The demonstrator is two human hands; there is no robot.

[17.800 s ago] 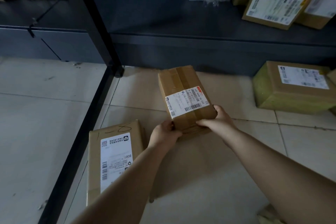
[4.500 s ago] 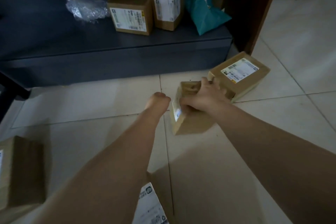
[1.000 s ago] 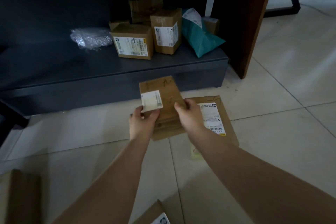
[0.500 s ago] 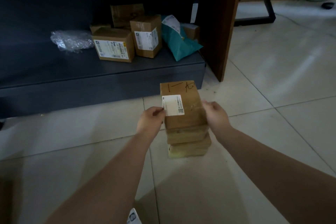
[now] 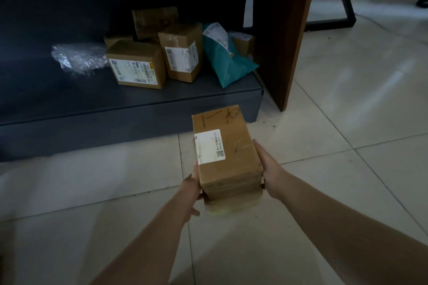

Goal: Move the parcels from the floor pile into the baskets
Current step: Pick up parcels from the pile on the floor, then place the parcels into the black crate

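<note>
Held item: a stack of cardboard parcels [image 5: 228, 164] carried above the tiled floor [image 5: 347, 169], just in front of the low shelf; we count the top box, brown with a white label and pen marks on its upper face, and at least two flatter ones beneath it, the lowest showing a yellowish edge. Left hand [image 5: 193, 188]: we see it pressed against the stack's left side, fingers reaching under and around the lower boxes, gripping them. Right hand [image 5: 269, 169]: laid flat along the stack's right side, fingers mostly hidden behind the boxes, clasping the stack against the other hand. Both bare forearms enter from the lower edge. Beyond: a dark grey shelf [image 5: 139, 104] near floor level, bearing a wide labelled carton [image 5: 136, 63], a taller labelled carton [image 5: 181, 52] just to its right, a further carton [image 5: 154, 22] behind them, a teal mailer bag [image 5: 228, 62] leaning at the right end with a small box [image 5: 243, 41] behind it, and a clump of clear plastic wrap [image 5: 78, 56] at the left. A brown wooden upright [image 5: 289, 30] stands at the shelf's right end; a black metal frame [image 5: 342, 2] stands on the floor beyond it
</note>
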